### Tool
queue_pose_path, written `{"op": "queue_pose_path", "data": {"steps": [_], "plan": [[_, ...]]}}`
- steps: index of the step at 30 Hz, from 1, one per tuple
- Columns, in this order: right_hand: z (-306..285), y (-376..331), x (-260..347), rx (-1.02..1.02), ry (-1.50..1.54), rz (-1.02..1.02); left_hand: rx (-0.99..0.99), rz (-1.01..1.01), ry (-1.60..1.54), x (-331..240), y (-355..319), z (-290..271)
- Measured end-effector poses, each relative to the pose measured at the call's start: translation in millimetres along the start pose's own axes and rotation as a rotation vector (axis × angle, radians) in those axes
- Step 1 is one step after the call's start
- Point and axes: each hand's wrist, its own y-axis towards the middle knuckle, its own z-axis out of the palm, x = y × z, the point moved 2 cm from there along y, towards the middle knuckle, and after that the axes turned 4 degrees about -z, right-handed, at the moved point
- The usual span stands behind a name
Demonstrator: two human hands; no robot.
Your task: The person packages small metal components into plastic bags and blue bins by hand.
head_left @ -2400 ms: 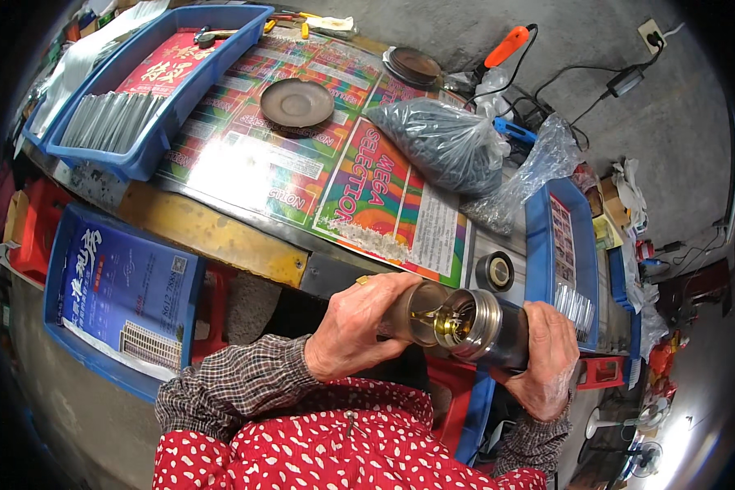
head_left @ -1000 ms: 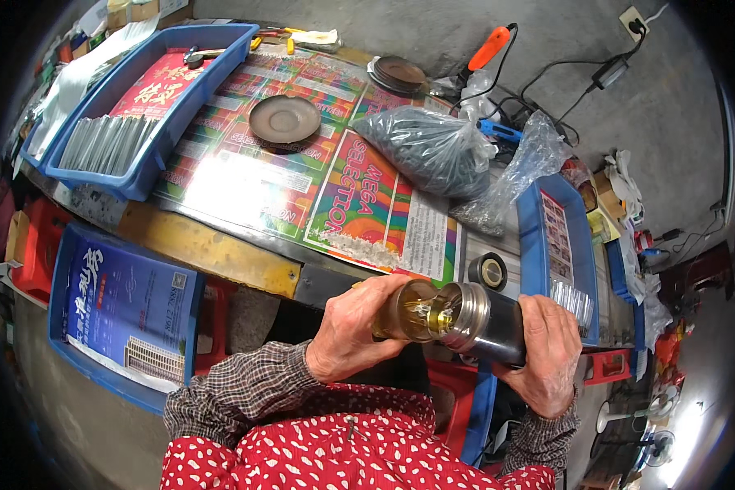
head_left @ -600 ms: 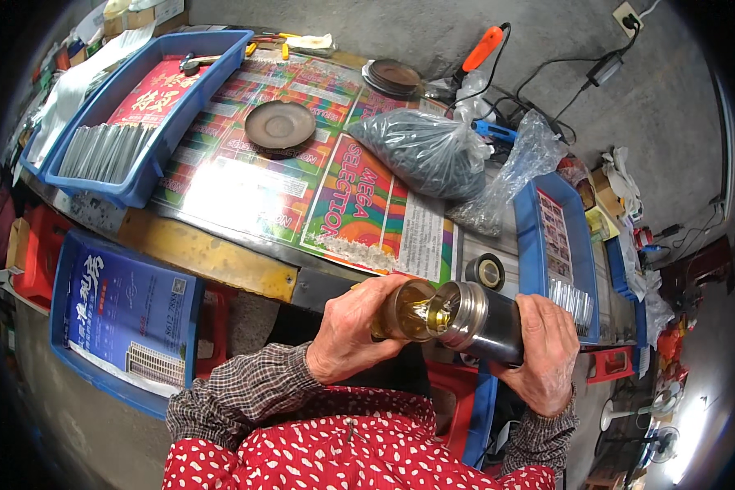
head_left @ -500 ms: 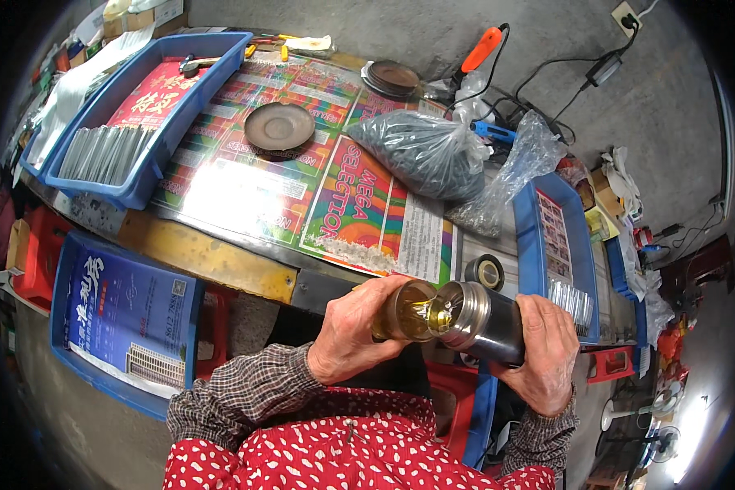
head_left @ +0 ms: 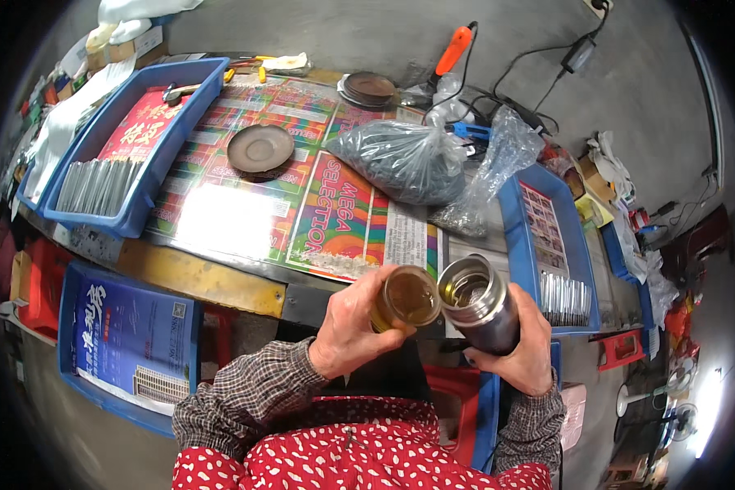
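My left hand [head_left: 347,325] is wrapped round a clear glass cup [head_left: 411,297] that holds an amber liquid. In my right hand [head_left: 531,347] is a dark thermos flask [head_left: 496,325] with a bare steel neck and no lid on it. The flask's open mouth leans toward the cup, close beside its rim, and no stream runs between them. Both are held in front of the table's near edge, above my lap. My right fingers go partly out of sight behind the flask.
A patterned table [head_left: 245,192] lies ahead, bearing a round brown metal dish [head_left: 260,149], a clear bag of dark pieces [head_left: 404,163] and a blue tray [head_left: 139,192] of thin metal strips. Another blue tray [head_left: 547,237] stands at right; a blue bin [head_left: 135,343] sits lower left.
Amber liquid was pouring from the tipped flask into the cup; the stream has stopped. The flask has turned more upright, its mouth now slightly apart from the cup. The whole view has shifted a little.
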Motion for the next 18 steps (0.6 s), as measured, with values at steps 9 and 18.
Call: {"op": "queue_pose_path", "data": {"steps": [9, 18], "plan": [[3.0, -45.2, -34.8, -0.282, 0.547, 0.35, -0.026, -0.073, 0.084, 17.1, 33.0, -1.4], [15.9, -71.3, -52.4, -0.389, 0.615, 0.375, -0.001, -0.139, 0.081, 43.5, 53.9, -3.9]]}}
